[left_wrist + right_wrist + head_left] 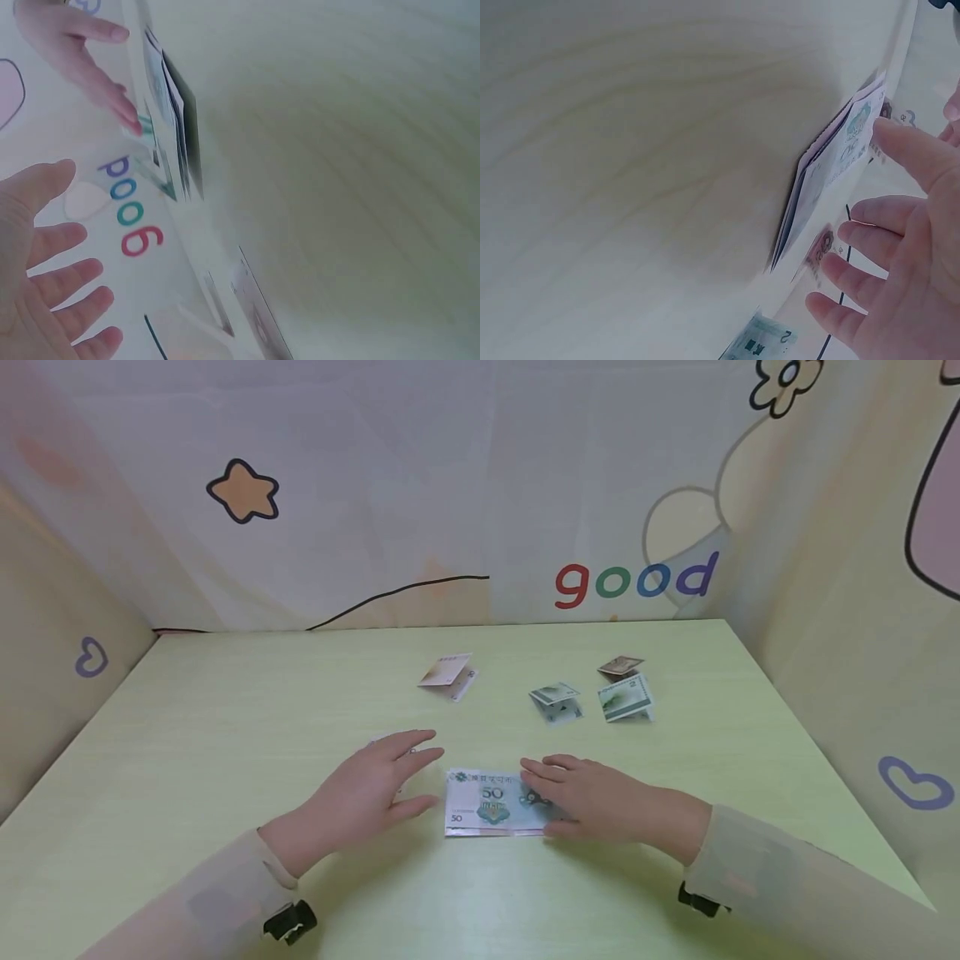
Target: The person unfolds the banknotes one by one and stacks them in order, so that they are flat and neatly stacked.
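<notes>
A small stack of banknotes [492,802] lies flat near the middle of the table, a greenish note marked 50 on top. My right hand [600,802] is over the right end of the stack, fingers extended; the right wrist view shows the thumb [907,146] close to the notes, and I cannot tell whether it touches them. To the left of the stack, my left hand [360,793] hovers with spread fingers and nothing in it. Another banknote [377,739] is mostly hidden behind the left hand.
Farther back stand a folded pinkish note [447,672], two folded green notes [555,697] and a folded brown note [620,666]. A printed cloth backdrop [390,485] rises behind the pale table [187,735], with cloth walls on both sides.
</notes>
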Action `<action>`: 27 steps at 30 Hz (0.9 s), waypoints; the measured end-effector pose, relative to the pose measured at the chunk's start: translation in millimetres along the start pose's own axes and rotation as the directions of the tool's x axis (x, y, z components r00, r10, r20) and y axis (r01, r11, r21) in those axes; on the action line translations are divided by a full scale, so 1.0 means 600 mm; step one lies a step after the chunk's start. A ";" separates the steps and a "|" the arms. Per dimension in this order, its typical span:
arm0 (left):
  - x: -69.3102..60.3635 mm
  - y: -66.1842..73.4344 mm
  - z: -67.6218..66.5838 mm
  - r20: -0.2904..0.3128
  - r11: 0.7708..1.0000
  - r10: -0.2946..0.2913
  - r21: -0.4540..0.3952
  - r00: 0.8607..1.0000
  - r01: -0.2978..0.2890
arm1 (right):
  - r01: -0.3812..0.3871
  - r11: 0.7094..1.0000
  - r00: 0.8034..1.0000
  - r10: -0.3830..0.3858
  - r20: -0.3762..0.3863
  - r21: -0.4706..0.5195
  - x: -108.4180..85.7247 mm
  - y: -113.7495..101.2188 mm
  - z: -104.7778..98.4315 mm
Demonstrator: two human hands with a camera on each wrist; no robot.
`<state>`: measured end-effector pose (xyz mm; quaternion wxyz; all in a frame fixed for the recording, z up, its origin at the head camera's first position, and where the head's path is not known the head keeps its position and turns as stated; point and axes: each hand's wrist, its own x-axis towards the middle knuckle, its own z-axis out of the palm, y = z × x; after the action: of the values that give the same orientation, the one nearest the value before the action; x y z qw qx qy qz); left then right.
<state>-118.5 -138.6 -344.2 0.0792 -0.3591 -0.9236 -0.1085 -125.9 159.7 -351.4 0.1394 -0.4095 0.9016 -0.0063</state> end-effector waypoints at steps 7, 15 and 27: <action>-0.009 -0.034 -0.004 -0.014 0.991 -0.103 -0.093 0.995 0.101 | 0.005 1.000 1.000 -0.005 -0.012 -0.002 -0.008 -0.001 -0.003; -0.018 -0.070 -0.002 0.104 0.945 -0.203 -0.240 0.974 0.223 | 0.014 1.000 1.000 -0.014 -0.016 0.013 -0.015 0.000 -0.005; -0.006 -0.115 0.005 0.278 0.914 -0.177 -0.310 0.944 0.263 | 0.017 0.999 1.000 -0.017 -0.013 0.030 -0.016 0.001 -0.001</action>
<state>-163.4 -189.8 -357.6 -0.1113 -0.2710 -0.9279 -0.2307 -120.7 167.1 -348.5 0.1398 -0.4148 0.8988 -0.0236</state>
